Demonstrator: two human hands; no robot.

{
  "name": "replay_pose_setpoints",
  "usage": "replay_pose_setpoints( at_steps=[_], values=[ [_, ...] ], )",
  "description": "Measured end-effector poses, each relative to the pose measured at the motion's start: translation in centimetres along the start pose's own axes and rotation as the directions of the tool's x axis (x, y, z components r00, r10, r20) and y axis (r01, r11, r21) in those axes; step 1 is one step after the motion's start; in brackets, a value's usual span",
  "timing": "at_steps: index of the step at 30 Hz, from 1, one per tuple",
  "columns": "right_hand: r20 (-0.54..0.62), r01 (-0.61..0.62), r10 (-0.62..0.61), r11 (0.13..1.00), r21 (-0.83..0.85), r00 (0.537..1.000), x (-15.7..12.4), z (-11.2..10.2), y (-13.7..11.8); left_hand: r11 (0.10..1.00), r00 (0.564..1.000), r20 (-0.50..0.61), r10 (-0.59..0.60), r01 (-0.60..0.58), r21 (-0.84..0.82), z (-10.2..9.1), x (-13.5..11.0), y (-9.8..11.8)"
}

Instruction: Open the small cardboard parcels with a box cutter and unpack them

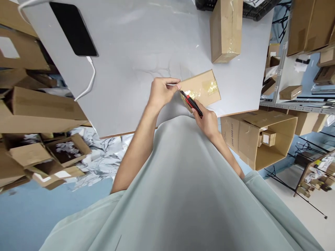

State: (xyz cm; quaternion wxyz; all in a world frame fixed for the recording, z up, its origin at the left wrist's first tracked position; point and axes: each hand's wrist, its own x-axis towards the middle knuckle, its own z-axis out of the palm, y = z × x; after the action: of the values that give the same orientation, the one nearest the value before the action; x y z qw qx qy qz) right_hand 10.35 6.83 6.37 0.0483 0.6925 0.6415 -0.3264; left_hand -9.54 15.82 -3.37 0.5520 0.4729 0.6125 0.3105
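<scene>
A small flat cardboard box (201, 88), sealed with shiny clear tape, lies near the front edge of the white table (136, 52). My left hand (161, 92) is closed in a pinch on the box's left corner. My right hand (206, 120) grips a red and black box cutter (192, 103). The cutter's tip rests against the taped near-left edge of the box, right beside my left fingertips.
A taller cardboard box (226, 29) stands at the back right of the table. A black phone (73, 28) with a white cable (90, 78) lies at the back left. Open cartons (261, 137) sit on the floor to the right, and stacked boxes (39, 111) and crumpled paper to the left.
</scene>
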Motion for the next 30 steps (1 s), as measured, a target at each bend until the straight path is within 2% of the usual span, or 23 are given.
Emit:
replay_pose_setpoints(
  at_steps=[13,18,22,26,30],
  values=[
    [-0.021,-0.031,0.029,0.994,-0.101,0.999,-0.4,-0.4,-1.3,1.000,1.000,0.001,0.016,-0.016,-0.016,0.1,0.4,-0.5],
    [0.034,-0.059,0.064,0.987,-0.148,0.997,-0.5,-1.1,-2.1,0.999,1.000,0.002,-0.002,0.002,-0.049,0.2,0.3,-0.3],
    [0.081,-0.082,0.106,0.962,-0.259,0.991,-0.9,-1.7,-3.9,0.999,1.000,0.000,-0.016,0.016,-0.043,0.2,0.1,0.1],
    [0.136,-0.104,0.175,0.905,-0.413,0.975,-1.1,-1.9,-6.0,0.998,0.997,-0.059,-0.054,0.055,0.016,0.9,-0.1,0.4],
    [0.154,-0.103,0.201,0.868,-0.485,0.967,-1.8,-1.6,-6.6,0.994,0.990,-0.135,-0.050,0.062,0.085,2.0,-0.4,0.3]
  ],
)
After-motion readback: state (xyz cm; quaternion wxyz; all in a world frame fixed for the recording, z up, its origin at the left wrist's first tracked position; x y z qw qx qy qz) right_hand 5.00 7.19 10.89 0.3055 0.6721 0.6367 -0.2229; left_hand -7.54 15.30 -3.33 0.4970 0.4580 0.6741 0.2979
